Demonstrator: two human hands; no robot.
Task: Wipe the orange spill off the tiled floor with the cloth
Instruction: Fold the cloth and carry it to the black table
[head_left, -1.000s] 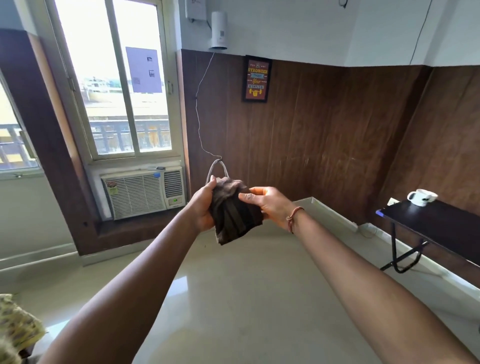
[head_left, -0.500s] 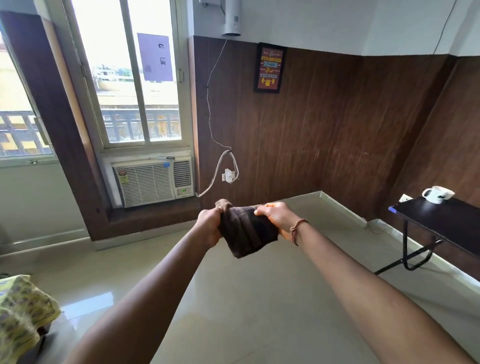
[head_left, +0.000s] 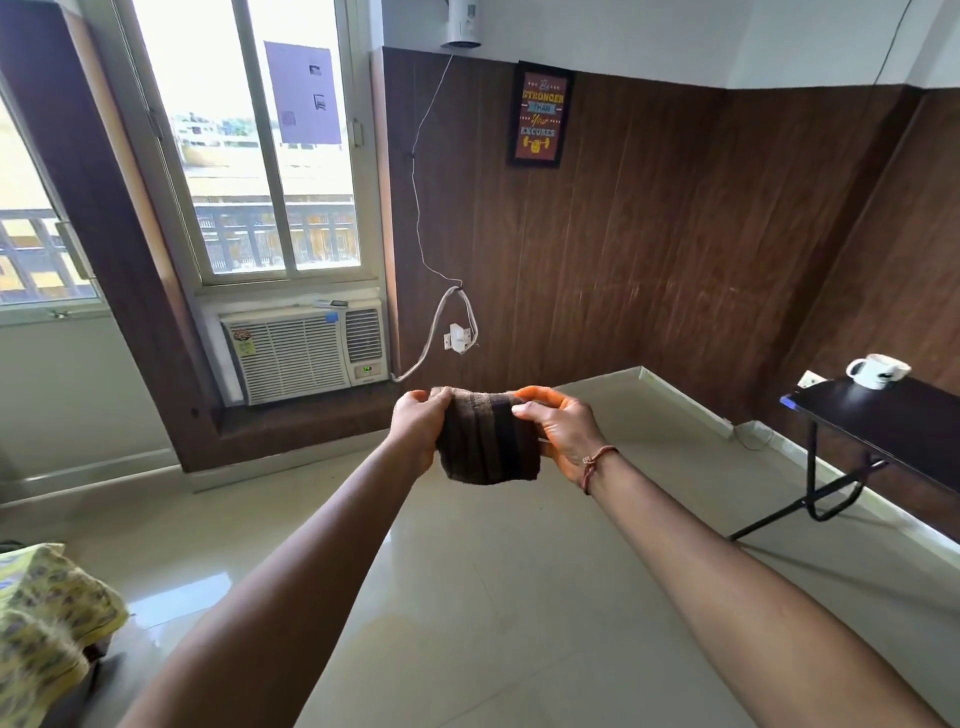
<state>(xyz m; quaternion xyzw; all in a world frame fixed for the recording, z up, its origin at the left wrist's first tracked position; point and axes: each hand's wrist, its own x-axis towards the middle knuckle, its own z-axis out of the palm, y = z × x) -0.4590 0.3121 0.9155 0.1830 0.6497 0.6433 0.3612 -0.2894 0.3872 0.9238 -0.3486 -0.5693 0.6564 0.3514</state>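
Observation:
A folded dark brown striped cloth (head_left: 488, 441) hangs in the air in front of me, at arm's length above the floor. My left hand (head_left: 415, 431) grips its left edge. My right hand (head_left: 563, 434), with a thread band at the wrist, grips its right edge with the thumb on top. The pale glossy tiled floor (head_left: 493, 597) stretches below my arms. No orange spill shows on the floor in this view.
A black folding table (head_left: 893, 421) with a white mug (head_left: 878, 370) stands at the right wall. A window air conditioner (head_left: 306, 353) sits low at the back left, with a dangling cable (head_left: 441, 332) beside it. A yellow patterned fabric (head_left: 47, 623) lies at the lower left.
Both hands have spread the cloth flatter and wider between them. The view has shifted, so the hands sit a little lower and the wall socket now shows.

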